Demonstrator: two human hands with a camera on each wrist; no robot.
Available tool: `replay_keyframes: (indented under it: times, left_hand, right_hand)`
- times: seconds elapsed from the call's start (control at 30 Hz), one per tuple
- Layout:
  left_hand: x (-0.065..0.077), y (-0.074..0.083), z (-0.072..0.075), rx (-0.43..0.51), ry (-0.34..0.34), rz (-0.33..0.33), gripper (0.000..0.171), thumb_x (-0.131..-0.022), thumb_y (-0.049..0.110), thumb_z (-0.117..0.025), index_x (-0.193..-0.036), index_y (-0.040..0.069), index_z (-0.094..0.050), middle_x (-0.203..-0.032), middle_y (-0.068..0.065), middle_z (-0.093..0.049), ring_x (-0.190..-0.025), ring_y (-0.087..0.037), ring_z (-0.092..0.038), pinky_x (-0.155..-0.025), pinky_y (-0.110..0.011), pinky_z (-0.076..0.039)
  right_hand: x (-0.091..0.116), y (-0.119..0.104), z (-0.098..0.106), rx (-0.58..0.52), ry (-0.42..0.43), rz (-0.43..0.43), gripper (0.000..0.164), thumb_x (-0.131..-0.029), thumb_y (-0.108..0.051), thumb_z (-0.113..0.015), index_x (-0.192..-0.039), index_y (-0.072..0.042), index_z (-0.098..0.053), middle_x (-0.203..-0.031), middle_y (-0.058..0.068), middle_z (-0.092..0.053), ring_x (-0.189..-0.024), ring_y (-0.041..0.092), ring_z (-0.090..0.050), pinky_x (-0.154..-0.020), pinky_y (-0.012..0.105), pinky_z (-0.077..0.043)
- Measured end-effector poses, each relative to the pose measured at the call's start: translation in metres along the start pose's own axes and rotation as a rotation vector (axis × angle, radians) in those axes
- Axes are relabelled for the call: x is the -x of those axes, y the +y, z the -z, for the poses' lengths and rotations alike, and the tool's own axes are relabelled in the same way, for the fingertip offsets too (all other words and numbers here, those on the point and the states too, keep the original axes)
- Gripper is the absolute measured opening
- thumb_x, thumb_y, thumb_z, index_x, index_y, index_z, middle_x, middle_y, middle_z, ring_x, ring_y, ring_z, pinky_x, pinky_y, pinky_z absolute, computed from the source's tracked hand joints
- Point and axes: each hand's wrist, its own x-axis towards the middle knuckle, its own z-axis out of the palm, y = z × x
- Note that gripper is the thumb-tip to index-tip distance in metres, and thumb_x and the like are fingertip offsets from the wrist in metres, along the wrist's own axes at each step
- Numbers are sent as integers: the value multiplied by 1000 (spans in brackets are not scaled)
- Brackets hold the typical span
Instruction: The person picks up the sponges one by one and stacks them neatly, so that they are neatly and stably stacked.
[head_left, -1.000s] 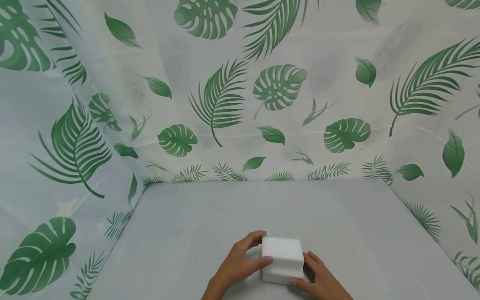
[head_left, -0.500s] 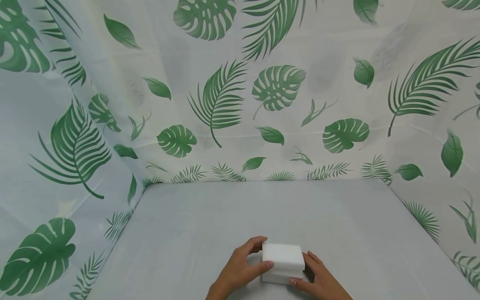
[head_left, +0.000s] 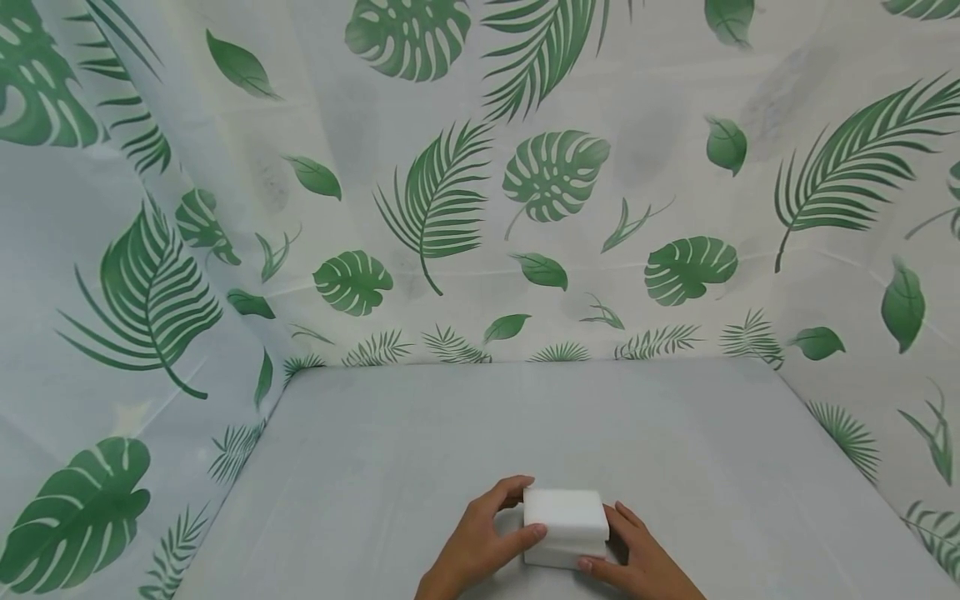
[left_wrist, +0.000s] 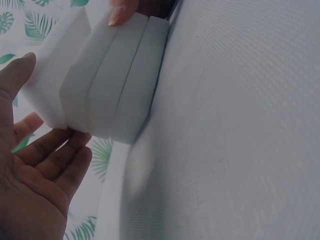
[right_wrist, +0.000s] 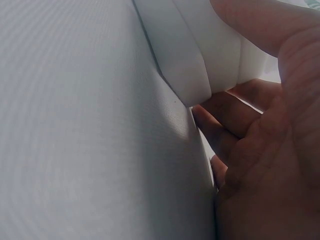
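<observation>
A stack of white sponges (head_left: 562,553), several flat blocks laid one on another, stands on the table. My left hand (head_left: 480,540) holds the top white sponge (head_left: 566,507) between thumb and fingers at its left side. That top sponge lies at the stack's upper face, slightly out of line with the block below in the left wrist view. My right hand (head_left: 637,557) grips the lower sponges (right_wrist: 182,55) from the right, thumb on the near face and fingers behind. In the left wrist view, the right thumb (left_wrist: 122,11) presses on the stack.
The pale grey table (head_left: 420,433) reaches back to a white curtain printed with green leaves (head_left: 480,275), which also hangs along the left and right sides.
My left hand has moved down a little with the top sponge, closing the visible gap above the lower blocks, and then nearly stopped. The right hand has stayed in place.
</observation>
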Motion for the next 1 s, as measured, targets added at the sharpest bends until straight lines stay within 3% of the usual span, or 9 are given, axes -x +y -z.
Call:
replay_keyframes:
  times: [0.3,0.8,1.0]
  left_hand:
    - [1,-5,-1,14,-9,-39,63,-103,41,-74,-151,6,-56,-142,-1,-66,-125,-14,-64,-107,-42,-53]
    - [5,-6,-2,-22,-17,-33,66,-100,44,-77,-151,8,-56,-143,1,-63,-126,-13,-61,-108,-42,-52]
    - [8,-9,-1,-57,-8,-83,63,-100,40,-78,-151,10,-57,-145,1,-62,-126,-14,-61,-107,-42,-52]
  right_hand:
    - [1,-1,0,10,4,3,88,-89,-44,-87,-156,-2,-51,-159,32,-43,-152,63,-20,-109,81,-32]
    - [0,-2,0,12,6,0,87,-88,-44,-87,-155,-1,-52,-159,33,-43,-151,63,-21,-107,81,-34]
    - [0,-1,0,8,1,-4,88,-89,-44,-87,-156,0,-51,-159,33,-43,-151,63,-21,-107,80,-35]
